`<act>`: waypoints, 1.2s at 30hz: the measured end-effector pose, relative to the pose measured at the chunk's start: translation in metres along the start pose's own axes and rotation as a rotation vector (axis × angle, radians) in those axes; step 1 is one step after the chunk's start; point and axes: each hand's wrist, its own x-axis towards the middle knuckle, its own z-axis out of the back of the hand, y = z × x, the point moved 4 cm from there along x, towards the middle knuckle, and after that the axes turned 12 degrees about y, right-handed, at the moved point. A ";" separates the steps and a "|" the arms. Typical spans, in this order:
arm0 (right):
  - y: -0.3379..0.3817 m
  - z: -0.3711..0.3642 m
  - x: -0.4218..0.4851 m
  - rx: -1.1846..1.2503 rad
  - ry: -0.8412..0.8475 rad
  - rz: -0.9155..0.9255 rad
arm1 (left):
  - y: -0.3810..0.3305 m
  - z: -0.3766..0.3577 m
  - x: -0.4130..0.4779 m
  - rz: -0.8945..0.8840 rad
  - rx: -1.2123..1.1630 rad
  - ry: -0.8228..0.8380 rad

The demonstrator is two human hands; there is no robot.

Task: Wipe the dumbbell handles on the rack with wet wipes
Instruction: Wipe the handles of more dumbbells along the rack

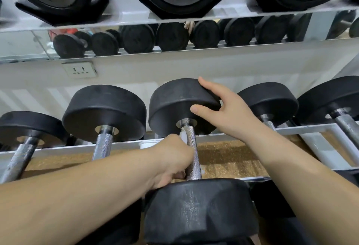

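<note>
Over on the left, two dumbbells lie across the lower rack rail [58, 150], the leftmost handle [19, 159] scuffed, the second handle [103, 145] knurled and bright. Next along, the left hand [172, 159] is curled tight round the middle dumbbell's handle [194, 159], with a white wet wipe [183, 138] squeezed between fingers and steel. Only a scrap of it shows at the top of the fist. Right of that, the right hand [227, 112] lies spread on the far head [180, 103] of the same dumbbell, thumb on its inner face and fingers over the rim, holding nothing, just steadying. The near head [202, 211] sits close under the left wrist.

What I'd worry about is that the dumbbell seems to rest only on its round heads, so a hard twist of the wipe could roll it. The fist is near enough to the near head for knuckles to get nipped. The wipe looks bunched, so it may miss the stretch by the far collar, and the knurling could shred it.

As for what holds what, the lower tier carries five dumbbells that I can see, with a right-hand neighbour [272, 104] just past the spread hand and one more beyond it. The upper shelf [126, 14] carries three bigger ones in black cradles, and the mirror [19, 44] behind shows a further row
</note>
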 end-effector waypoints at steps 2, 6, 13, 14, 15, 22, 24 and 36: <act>-0.001 0.000 0.000 0.015 0.002 -0.004 | 0.002 0.007 -0.010 0.030 0.105 0.047; -0.002 -0.001 0.000 0.032 0.005 -0.009 | -0.002 0.025 -0.029 0.057 0.106 0.170; 0.011 0.002 -0.010 0.077 0.047 -0.038 | -0.031 0.055 -0.046 -0.187 -0.167 0.178; 0.014 0.001 -0.013 0.111 0.036 -0.045 | -0.029 0.053 -0.042 -0.208 -0.234 0.148; 0.017 0.002 -0.016 0.109 -0.021 -0.052 | -0.027 0.051 -0.040 -0.215 -0.315 0.147; 0.069 0.023 -0.052 0.144 -0.187 -0.083 | -0.030 0.042 -0.038 -0.344 -0.388 0.230; 0.060 0.013 -0.058 0.330 0.059 -0.296 | -0.030 0.047 -0.037 -0.400 -0.369 0.250; 0.051 -0.037 -0.076 0.985 0.306 -0.387 | -0.031 0.027 -0.040 -0.511 -0.053 0.428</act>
